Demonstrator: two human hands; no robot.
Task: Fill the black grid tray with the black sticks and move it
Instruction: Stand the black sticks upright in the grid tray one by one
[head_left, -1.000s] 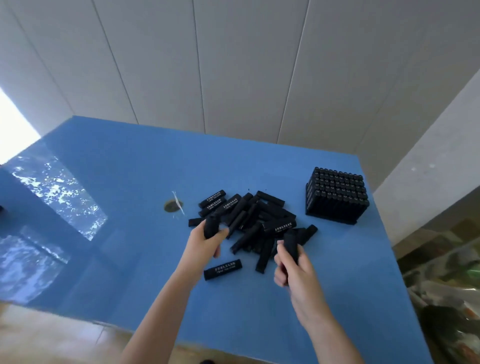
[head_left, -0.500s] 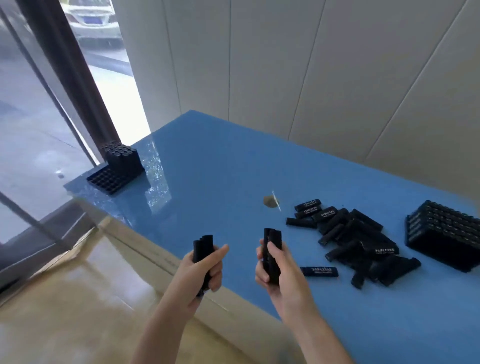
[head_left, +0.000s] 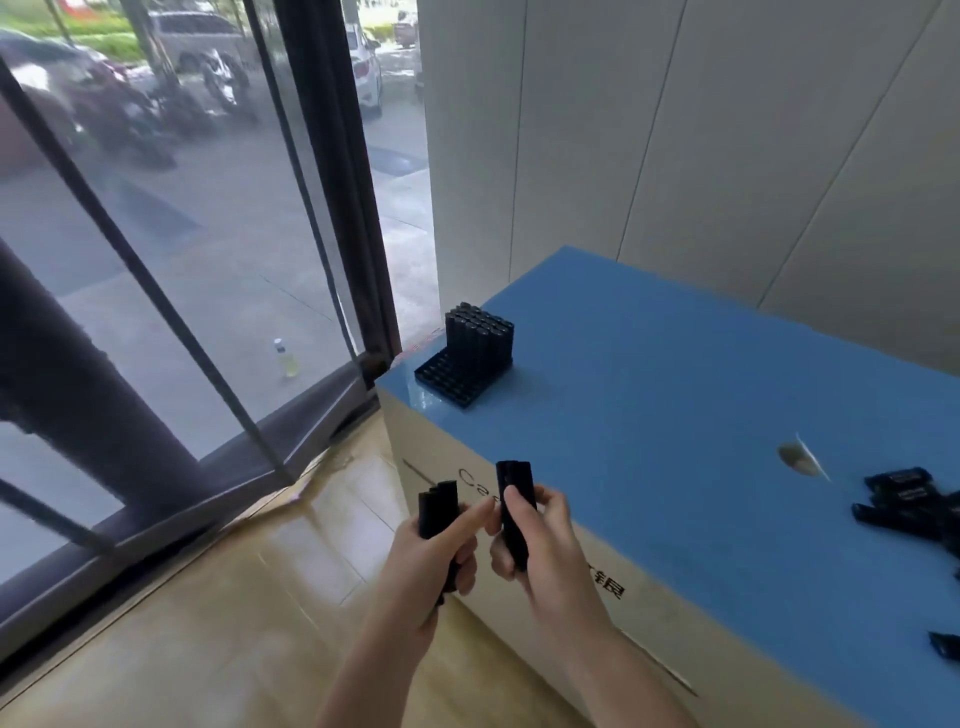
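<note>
A black grid tray (head_left: 448, 382) sits at the far left corner of the blue table (head_left: 649, 395). Its back half holds upright black sticks (head_left: 480, 335); its front rows show bare cells. My left hand (head_left: 434, 553) grips a bundle of black sticks (head_left: 438, 506) upright, off the table's near edge. Close beside it, my right hand (head_left: 540, 540) holds another bundle of black sticks (head_left: 514, 488). More loose black sticks (head_left: 904, 499) lie in a pile at the right edge of view.
The table's side is a cardboard wall (head_left: 519, 545) with printed letters. A small round hole (head_left: 795, 457) marks the tabletop. Glass doors with dark frames (head_left: 332, 182) stand to the left over a glossy floor (head_left: 208, 597). White wall panels rise behind.
My view has swung left from the stick pile toward the partly filled tray at the table's corner. Both hands have come closer together, each still gripping its bundle of sticks.
</note>
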